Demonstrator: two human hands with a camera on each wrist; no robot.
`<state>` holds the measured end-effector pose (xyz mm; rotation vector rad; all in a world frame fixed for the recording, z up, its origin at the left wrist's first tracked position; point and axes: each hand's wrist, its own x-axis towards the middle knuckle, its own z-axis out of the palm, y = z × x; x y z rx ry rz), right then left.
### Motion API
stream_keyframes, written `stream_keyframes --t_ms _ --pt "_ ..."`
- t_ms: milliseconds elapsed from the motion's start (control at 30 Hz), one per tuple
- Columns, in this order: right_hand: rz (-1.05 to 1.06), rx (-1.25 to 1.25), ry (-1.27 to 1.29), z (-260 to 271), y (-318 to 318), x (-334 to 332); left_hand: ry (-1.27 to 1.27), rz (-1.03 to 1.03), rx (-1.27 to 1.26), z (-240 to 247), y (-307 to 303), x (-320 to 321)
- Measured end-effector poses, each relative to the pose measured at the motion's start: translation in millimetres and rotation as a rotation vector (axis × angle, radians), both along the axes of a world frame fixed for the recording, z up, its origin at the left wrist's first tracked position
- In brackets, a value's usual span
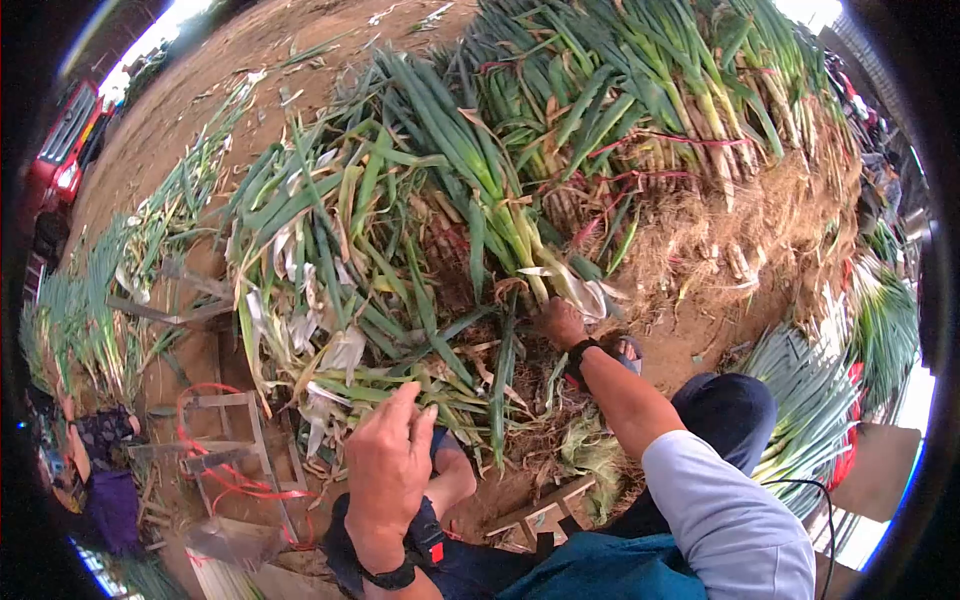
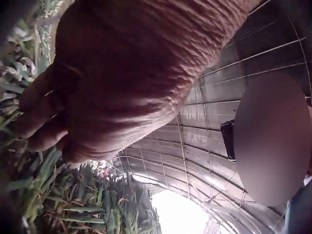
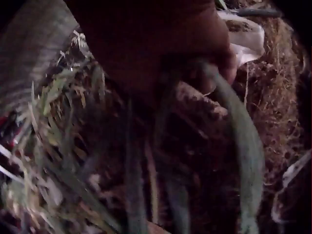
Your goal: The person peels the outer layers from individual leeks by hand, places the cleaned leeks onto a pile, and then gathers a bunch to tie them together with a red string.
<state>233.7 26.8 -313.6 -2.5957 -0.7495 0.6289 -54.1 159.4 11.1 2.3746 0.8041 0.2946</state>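
My right hand [image 1: 562,322] grips a long green onion [image 1: 512,232] near its pale lower end. Its dark green leaves stretch away over the heap, and a loose whitish sheath [image 1: 588,298] sticks out beside the fingers. In the right wrist view, a green leaf [image 3: 246,146] hangs from under the curled fingers; the grip itself is in shadow. My left hand [image 1: 388,462] is raised above my lap, holding nothing. Its fingers [image 2: 41,119] are loosely bent in the left wrist view, with stripped green onion leaves [image 1: 345,350] beyond it.
Bundles of green onions [image 1: 650,100] tied with red string lie piled ahead, roots [image 1: 740,265] toward me. More onions [image 1: 805,400] stand at my right. To the left are a wooden stool frame [image 1: 258,440], red strapping [image 1: 185,420] and another person's purple clothing [image 1: 112,510]. A red vehicle [image 1: 70,140] stands far left.
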Motion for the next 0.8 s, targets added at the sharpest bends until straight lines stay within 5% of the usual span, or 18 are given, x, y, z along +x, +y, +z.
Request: stream_keyframes --t_ms 100,233,367,400,433,500,533,633,667,800 --pt "-0.012 0.494 0.202 33 6 -1 0.013 -0.012 0.000 -1 2 1" --pt "-0.066 0.617 0.566 130 3 12 0.053 -0.067 0.010 4 -7 7" --pt "-0.054 0.675 0.514 258 -20 -3 -0.085 -0.122 0.048 -14 -21 15" --pt "0.012 0.940 0.757 248 -34 -1 -0.078 -0.127 0.018 -15 -25 21" --pt "0.078 0.749 0.364 269 -45 -17 -0.078 -0.148 -0.006 -15 -27 32" --pt "0.156 0.868 0.043 266 -61 -54 -0.236 -0.147 -0.261 -44 -26 61" --pt "0.187 0.946 -0.050 258 -66 -71 -0.398 -0.093 -0.596 -89 -18 83" --pt "0.184 0.934 -0.018 271 -96 -130 -0.454 -0.036 -1.442 -46 -57 105" --pt "0.225 0.755 0.111 264 -104 -138 -0.584 -0.062 -1.474 -45 -73 113" --pt "0.179 0.827 0.029 239 -131 -177 -0.781 0.148 -1.427 -32 -100 115"
